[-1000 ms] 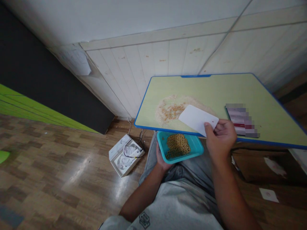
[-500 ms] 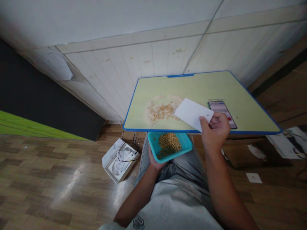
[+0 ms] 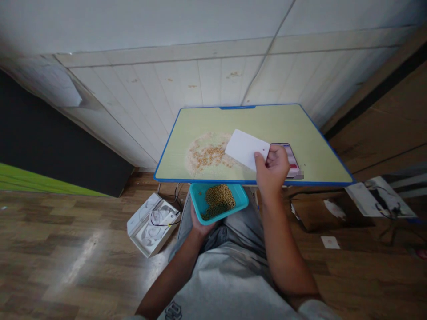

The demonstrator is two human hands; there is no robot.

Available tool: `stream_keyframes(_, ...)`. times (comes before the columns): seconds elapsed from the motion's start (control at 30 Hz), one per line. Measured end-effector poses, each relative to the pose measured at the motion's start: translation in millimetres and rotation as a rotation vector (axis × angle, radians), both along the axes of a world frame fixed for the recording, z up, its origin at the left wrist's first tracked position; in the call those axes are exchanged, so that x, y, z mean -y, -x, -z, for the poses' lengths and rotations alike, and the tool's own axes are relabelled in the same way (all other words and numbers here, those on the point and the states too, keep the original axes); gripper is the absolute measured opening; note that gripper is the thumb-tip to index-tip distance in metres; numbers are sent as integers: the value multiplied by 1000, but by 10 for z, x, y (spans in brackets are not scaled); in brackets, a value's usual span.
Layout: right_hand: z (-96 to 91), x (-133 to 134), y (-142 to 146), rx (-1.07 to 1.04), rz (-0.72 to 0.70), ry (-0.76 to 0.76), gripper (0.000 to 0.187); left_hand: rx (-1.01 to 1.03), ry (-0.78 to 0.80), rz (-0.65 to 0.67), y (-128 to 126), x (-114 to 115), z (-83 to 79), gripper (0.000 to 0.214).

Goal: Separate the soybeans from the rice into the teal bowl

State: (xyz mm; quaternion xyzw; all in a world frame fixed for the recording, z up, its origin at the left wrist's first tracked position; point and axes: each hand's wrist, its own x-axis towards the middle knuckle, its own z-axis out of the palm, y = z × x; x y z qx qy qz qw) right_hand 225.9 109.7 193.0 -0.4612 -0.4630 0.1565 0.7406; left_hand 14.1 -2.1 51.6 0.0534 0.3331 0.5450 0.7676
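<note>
A thin white card (image 3: 247,149) with a small hole near one corner is pinched in my right hand (image 3: 274,171), tilted above the small table (image 3: 267,120). To the card's left, tan beans (image 3: 211,155) lie scattered among pale, fine grains (image 3: 193,166) on the yellow-green top. My left hand (image 3: 202,224) grips a turquoise plastic tub (image 3: 240,202) from its left and underside, most fingers hidden beneath it. Inside the tub, below the table's near edge, are tan beans (image 3: 220,195) and smaller green ones (image 3: 213,211).
A phone (image 3: 291,160) lies on the table, partly behind my right hand. On the floor at left sits an open white box (image 3: 153,226) with a cable. A cardboard box (image 3: 313,213) and a white square (image 3: 330,242) are on the right. A wall (image 3: 167,84) stands behind the table.
The whole view has shifted, so table, tub and hands appear further left. My right hand still holds the card near the beans, and the tub stays in my left hand.
</note>
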Motion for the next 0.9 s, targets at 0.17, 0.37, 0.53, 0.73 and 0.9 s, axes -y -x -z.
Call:
stream_keyframes(0.17,68,-45,-60,9,-33,24,20,-3,10,20,2,-13,6,70)
stream_keyframes(0.37,170,-136,6,53,-63,39,16,8,46,-2,-5,-9,118,70)
stream_keyframes(0.53,146,-275,39,114,-41,0,14,1,-6,53,47,2,287,65)
stream_keyframes(0.73,90,-516,59,165,-56,-19,15,189,-154,118,108,-4,470,61)
stream_keyframes(0.9,95,-562,94,207,-155,9,14,265,-168,139,156,-37,561,65)
